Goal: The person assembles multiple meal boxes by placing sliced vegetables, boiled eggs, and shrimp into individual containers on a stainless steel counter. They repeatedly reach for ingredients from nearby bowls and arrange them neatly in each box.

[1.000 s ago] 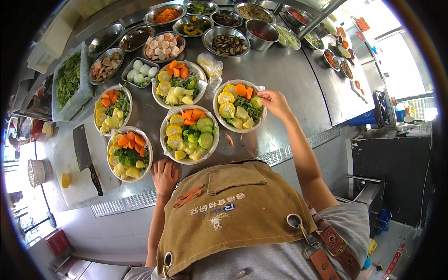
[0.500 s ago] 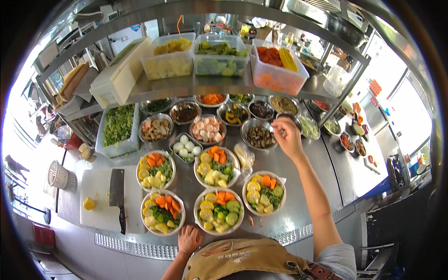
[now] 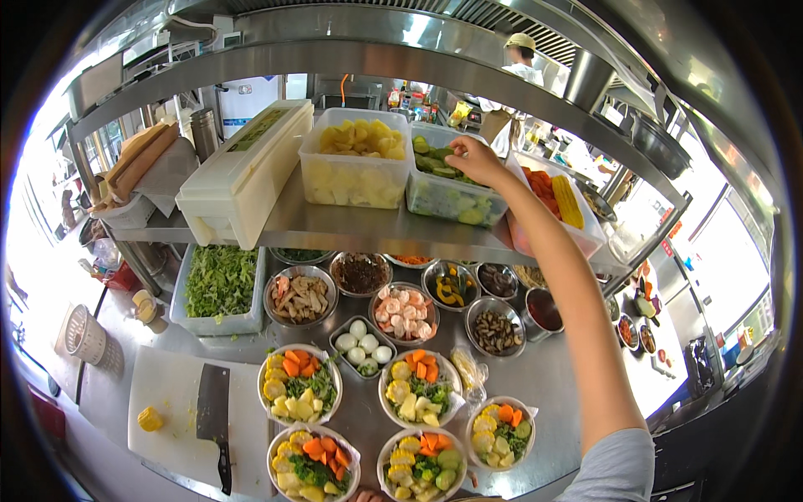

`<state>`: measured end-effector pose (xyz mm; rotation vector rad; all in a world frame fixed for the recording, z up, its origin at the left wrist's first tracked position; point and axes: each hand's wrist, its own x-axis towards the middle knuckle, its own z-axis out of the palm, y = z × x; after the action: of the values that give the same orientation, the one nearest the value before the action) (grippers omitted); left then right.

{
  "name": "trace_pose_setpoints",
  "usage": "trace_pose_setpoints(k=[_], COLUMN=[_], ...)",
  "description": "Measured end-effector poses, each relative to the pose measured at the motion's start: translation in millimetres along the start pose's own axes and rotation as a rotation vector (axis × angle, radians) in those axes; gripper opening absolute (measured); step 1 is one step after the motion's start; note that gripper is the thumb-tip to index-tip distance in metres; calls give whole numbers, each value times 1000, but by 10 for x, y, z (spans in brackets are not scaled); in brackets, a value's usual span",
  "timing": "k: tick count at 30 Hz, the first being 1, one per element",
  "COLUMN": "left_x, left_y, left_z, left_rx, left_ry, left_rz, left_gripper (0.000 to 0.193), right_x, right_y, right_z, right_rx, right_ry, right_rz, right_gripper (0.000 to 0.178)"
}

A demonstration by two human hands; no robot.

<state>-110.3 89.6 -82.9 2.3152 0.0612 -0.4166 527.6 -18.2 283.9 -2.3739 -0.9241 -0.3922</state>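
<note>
My right hand (image 3: 474, 159) reaches up to the clear tub of green vegetable slices (image 3: 456, 197) on the shelf. Its fingers are bent together at the slices; whatever is between them is hidden. Only a sliver of my left hand (image 3: 365, 496) shows at the lower edge, beside the front bowls, its fingers mostly cut off. Several paper-lined bowls stand on the steel counter, among them a front middle bowl (image 3: 425, 464) and a right bowl (image 3: 502, 433). They hold corn pieces, carrot, potato chunks and greens; some also have green slices.
Beside that tub stand a tub of potato chunks (image 3: 351, 180) and a tub of carrots and corn (image 3: 556, 209). A cleaver (image 3: 212, 406) lies on the white cutting board (image 3: 167, 376). Steel ingredient bowls and a tray of eggs (image 3: 362, 347) sit behind. Another person (image 3: 520, 67) stands far back.
My right hand has moved up and left from the steel bowls to the green-slice tub. The view has tilted upward, leaving my left hand mostly out of frame.
</note>
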Motion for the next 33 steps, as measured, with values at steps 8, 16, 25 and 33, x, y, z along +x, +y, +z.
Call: trace_pose_setpoints(k=[8, 16, 25, 33], left_x=[-14, -7, -32, -41], left_y=[73, 34, 178, 85], left_z=[-61, 3, -89, -76], left_rx=[9, 111, 226, 285], left_ry=[123, 127, 200, 214], left_rz=[92, 157, 247, 317], left_gripper=[27, 27, 35, 41], right_x=[851, 798, 656, 574], right_y=[330, 317, 337, 483], right_z=[625, 617, 451, 271], right_rx=[-311, -328, -235, 46], right_ry=[-393, -298, -242, -332], right_rz=[138, 76, 1, 68], right_gripper=[48, 49, 38, 39])
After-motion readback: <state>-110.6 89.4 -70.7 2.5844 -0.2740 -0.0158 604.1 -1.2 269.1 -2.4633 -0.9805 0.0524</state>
